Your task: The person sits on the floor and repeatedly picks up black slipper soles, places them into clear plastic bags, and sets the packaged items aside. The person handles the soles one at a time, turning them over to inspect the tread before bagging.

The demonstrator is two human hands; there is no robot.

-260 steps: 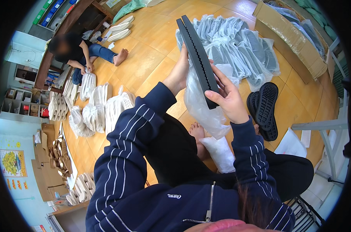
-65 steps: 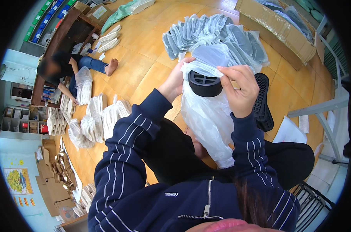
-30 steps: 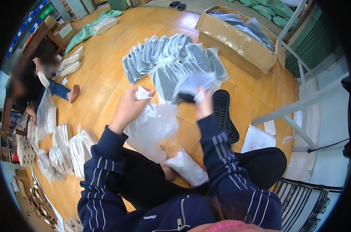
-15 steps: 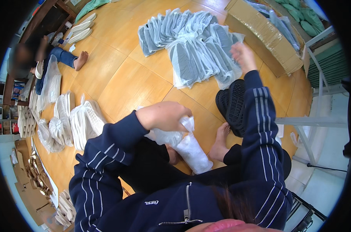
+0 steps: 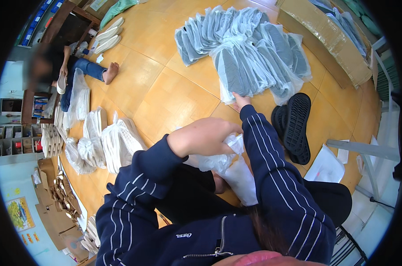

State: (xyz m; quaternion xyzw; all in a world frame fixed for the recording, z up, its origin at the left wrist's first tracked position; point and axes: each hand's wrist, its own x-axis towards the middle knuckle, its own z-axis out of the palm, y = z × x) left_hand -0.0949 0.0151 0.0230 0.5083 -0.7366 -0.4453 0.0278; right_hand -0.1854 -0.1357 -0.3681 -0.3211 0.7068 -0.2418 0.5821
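Left hand on one bag, right hand at the grey heap

From my feed I count two hands at work. The left hand (image 5: pixel 207 137) grasps one crumpled plastic bag (image 5: pixel 234 144), just beside one white plastic bundle (image 5: pixel 244 179). The right hand (image 5: pixel 243 102) reaches forward, fingers on the near edge of one heap of bagged grey soles (image 5: pixel 234 66) on the tiled floor (image 5: pixel 150 102); whether it grips anything I can't tell. Those soles overlap too closely for me to number. Near the heap's right side I see at least two black soles (image 5: pixel 297 128), stacked, and farther off one open cardboard box (image 5: pixel 327 40). One white sheet (image 5: pixel 325 168) lies nearer. Leftward I count three bagged bundles of white soles (image 5: pixel 123 137) and one seated co-worker (image 5: pixel 50 64).
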